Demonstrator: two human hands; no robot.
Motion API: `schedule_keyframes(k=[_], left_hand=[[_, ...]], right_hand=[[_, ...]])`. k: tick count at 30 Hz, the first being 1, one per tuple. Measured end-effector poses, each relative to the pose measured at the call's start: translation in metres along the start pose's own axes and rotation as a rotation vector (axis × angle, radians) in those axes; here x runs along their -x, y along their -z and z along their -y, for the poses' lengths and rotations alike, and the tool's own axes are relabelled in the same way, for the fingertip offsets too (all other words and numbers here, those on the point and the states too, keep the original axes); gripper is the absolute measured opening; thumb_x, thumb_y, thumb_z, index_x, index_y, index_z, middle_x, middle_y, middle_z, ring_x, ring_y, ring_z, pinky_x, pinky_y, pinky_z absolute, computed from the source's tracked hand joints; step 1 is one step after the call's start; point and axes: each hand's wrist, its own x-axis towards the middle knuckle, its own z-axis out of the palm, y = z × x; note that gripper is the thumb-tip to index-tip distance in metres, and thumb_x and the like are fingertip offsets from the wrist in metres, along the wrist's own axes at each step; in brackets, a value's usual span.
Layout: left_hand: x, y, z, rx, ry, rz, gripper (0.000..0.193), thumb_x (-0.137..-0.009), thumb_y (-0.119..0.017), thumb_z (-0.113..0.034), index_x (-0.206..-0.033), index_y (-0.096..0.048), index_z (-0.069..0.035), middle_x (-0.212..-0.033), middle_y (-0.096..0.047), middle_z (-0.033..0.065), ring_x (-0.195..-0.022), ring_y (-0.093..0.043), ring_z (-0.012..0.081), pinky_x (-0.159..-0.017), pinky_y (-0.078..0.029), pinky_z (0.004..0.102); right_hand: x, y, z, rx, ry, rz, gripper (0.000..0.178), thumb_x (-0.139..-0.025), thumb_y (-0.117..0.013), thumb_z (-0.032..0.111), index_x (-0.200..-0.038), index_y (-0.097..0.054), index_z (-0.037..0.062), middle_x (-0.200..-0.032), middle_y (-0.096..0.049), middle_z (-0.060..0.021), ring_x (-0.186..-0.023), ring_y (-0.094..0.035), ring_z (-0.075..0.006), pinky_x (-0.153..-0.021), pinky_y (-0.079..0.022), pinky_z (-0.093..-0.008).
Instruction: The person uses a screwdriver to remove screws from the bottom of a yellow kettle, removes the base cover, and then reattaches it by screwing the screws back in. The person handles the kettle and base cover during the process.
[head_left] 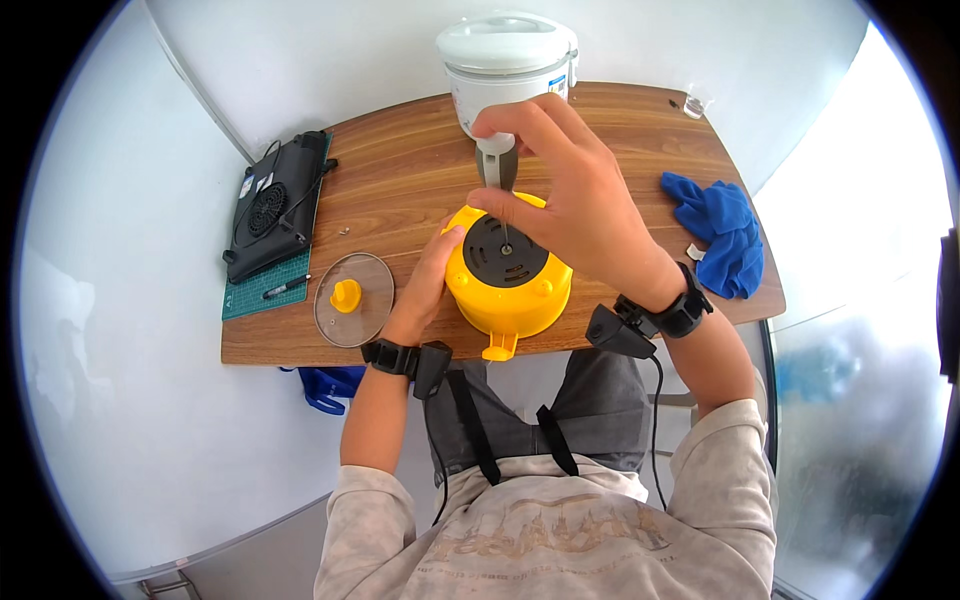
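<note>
A yellow pot-shaped appliance (505,308) rests upside down near the table's front edge, its round black slotted base plate (485,262) facing up. My left hand (425,280) is closed against its left side, thumb at the upper rim. In my right hand (580,185) is a screwdriver (497,168) with a grey and white handle, held upright. Fingers curl over the handle's top, while the thumb sits lower by the shaft. The shaft's tip meets the screw hole at the plate's centre. Left of my left hand lies a glass lid (370,290) with a yellow knob.
A white rice cooker (508,85) stands at the back. At left, an overturned black appliance (275,205) with a fan grille lies on a green cutting mat (245,303), near a black marker (287,287). A blue cloth (722,235) and small clear cup (694,105) are at right.
</note>
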Motion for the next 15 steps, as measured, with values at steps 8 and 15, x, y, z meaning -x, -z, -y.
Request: schedule_keyframes(k=[8, 15], left_hand=[[0.0007, -0.0006, -0.0004, 0.019, -0.021, 0.011, 0.049, -0.103, -0.054, -0.044, -0.135, -0.051, -0.007, -0.125, -0.063, 0.0075, -0.118, -0.060, 0.0169, -0.103, -0.048, 0.0310], [0.0009, -0.0006, -0.0008, 0.015, -0.012, 0.022, 0.049, -0.103, -0.054, -0.045, -0.135, -0.052, -0.008, -0.124, -0.063, 0.0076, -0.118, -0.060, 0.0174, -0.102, -0.048, 0.0312]], right_hand=[[-0.0004, 0.0006, 0.0063, -0.062, -0.084, 0.039, 0.038, -0.083, -0.071, 0.000, -0.117, -0.056, 0.0117, -0.103, -0.061, -0.0108, -0.080, -0.065, -0.0288, -0.070, -0.054, -0.0374], [0.0022, -0.0022, -0.0007, 0.021, 0.006, -0.004, 0.041, -0.083, -0.070, 0.000, -0.120, -0.063, 0.0142, -0.103, -0.060, -0.0093, -0.081, -0.063, -0.0257, -0.074, -0.054, -0.0346]])
